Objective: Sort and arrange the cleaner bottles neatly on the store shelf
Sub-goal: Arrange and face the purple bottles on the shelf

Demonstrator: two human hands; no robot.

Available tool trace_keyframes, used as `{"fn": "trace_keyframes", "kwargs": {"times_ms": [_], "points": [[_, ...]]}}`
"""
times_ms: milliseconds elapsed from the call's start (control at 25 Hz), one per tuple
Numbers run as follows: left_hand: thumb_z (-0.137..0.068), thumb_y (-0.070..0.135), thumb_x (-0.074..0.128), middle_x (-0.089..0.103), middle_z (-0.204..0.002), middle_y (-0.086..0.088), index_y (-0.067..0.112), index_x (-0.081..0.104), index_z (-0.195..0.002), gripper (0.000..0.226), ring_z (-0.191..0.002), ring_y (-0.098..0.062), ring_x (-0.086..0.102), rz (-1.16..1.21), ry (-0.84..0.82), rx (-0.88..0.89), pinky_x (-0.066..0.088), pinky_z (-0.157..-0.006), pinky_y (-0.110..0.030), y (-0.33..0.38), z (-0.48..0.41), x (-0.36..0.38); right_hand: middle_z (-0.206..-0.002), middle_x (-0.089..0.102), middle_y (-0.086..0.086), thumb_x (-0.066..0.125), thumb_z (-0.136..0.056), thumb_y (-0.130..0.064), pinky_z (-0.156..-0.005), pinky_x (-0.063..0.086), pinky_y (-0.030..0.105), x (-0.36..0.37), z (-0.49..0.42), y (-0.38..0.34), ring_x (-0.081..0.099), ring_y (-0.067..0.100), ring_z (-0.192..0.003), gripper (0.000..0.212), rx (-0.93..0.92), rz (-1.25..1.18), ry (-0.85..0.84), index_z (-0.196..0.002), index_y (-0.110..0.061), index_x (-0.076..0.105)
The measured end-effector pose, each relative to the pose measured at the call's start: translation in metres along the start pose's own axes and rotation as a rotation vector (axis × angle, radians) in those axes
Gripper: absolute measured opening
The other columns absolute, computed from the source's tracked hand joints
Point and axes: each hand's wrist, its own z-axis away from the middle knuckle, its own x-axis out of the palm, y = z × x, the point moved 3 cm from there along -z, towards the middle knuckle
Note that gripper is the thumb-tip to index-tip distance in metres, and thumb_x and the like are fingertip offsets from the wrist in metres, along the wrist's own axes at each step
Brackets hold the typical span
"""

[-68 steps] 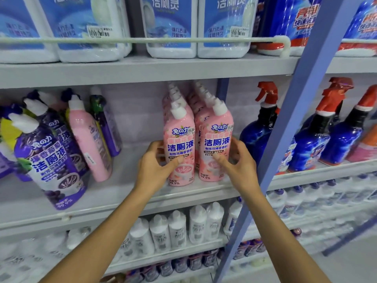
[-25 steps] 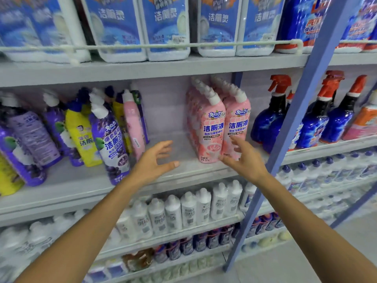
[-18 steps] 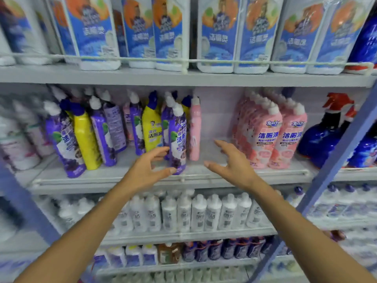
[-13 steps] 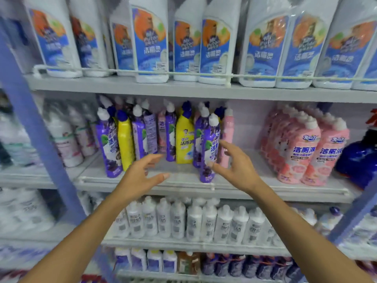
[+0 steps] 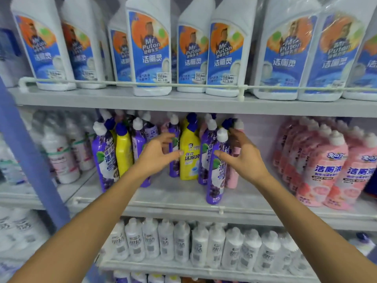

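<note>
- Two hands hover at the middle shelf (image 5: 183, 198), neither holding anything.
- Left hand (image 5: 157, 156): fingers apart, loosely curved, before a purple bottle (image 5: 137, 144).
- Right hand (image 5: 242, 158): fingers spread around the front purple bottle (image 5: 216, 176); contact unclear.
- Yellow bottle (image 5: 189, 152) stands upright between them; pink bottles (image 5: 326, 170) stand in rows at right.
- Large white bottles (image 5: 151, 54) line the shelf above.

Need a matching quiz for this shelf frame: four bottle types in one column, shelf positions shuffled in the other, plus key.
Things:
1. yellow bottle
2. pink bottle rows
3. big white jugs
4. small white bottles

Places:
A. top shelf, behind the rail
B. middle shelf, right end
C. shelf under the middle one
D. middle shelf, seen between the left hand and right hand

Pairs: 1-D, 2-B, 3-A, 4-C
</note>
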Motion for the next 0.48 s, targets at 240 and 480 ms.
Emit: {"fn": "trace_keyframes", "kwargs": {"times_ms": [240,480], "points": [[-0.080,0.020,0.084,0.063,-0.131,-0.010,0.010,0.053,-0.140,0.069,-0.119,-0.027,0.061,-0.059,0.130,-0.103,0.050,-0.102,-0.039,-0.021,-0.070,0.007,-0.124,0.068,-0.005,0.084,-0.082,-0.037,-0.096,0.054,0.034,0.008,-0.018,0.013,0.066,0.016,-0.108,0.060,-0.019,-0.097,-0.041,-0.135,-0.024,0.060],[-0.079,0.009,0.077,0.067,-0.116,-0.004,0.013,0.059,-0.125,0.049,-0.109,-0.027,0.065,-0.002,0.150,-0.065,0.052,-0.093,-0.037,-0.040,-0.097,0.022,-0.126,0.066,-0.012,0.084,-0.083,-0.031,-0.090,0.046,0.008,0.007,-0.011,0.014,0.064,0.008,-0.111,0.059,0.036,-0.144,-0.028,-0.136,-0.026,0.058]]}}
